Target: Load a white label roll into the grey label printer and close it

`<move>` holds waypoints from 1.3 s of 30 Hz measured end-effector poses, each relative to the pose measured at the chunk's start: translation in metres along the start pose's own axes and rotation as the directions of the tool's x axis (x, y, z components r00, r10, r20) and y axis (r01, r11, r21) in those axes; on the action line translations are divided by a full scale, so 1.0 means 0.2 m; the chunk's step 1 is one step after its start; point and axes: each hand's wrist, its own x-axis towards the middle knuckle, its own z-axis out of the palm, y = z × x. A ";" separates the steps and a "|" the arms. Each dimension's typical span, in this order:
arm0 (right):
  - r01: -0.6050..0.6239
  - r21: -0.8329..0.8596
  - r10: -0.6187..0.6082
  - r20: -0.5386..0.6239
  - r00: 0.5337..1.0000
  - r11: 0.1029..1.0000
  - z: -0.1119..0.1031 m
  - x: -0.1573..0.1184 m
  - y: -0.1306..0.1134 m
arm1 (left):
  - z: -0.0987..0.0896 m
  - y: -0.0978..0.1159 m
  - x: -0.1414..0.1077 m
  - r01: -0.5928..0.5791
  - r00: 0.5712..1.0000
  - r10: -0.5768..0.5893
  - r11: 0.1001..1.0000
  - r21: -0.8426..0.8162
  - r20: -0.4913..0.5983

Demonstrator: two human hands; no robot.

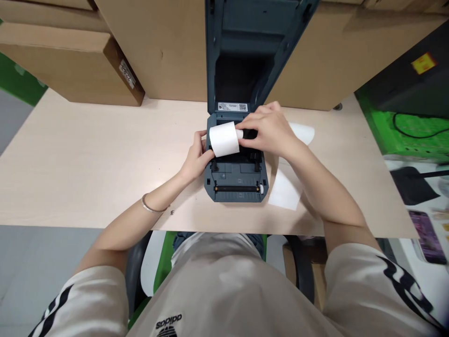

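Note:
A dark blue-grey label printer (233,175) sits on the table with its lid (250,28) raised. Over its open bay lies a white paper roll (224,139), tilted slightly, with a narrower white core (240,134) sticking out on the right. My left hand (196,158) grips the roll's left end between thumb and fingers. At the other end, my right hand (270,128) has its thumb and fingertips at the core, closed in a pinch. Towards the printer's front runs a black roller (238,188). Much of the bay's inside is hidden behind the roll and hands.
A loose white paper strip (286,187) curls on the table (87,164) right of the printer. Cardboard boxes (168,51) stand along the back, close behind the lid. A phone (428,236) and a green crate (403,133) are at the far right.

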 end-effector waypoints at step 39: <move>0.258 0.208 -0.255 -0.043 0.966 0.943 0.04 -0.50 -0.27 | 0.02 0.04 -0.03 0.002 1.000 -0.002 1.000 0.020 -0.015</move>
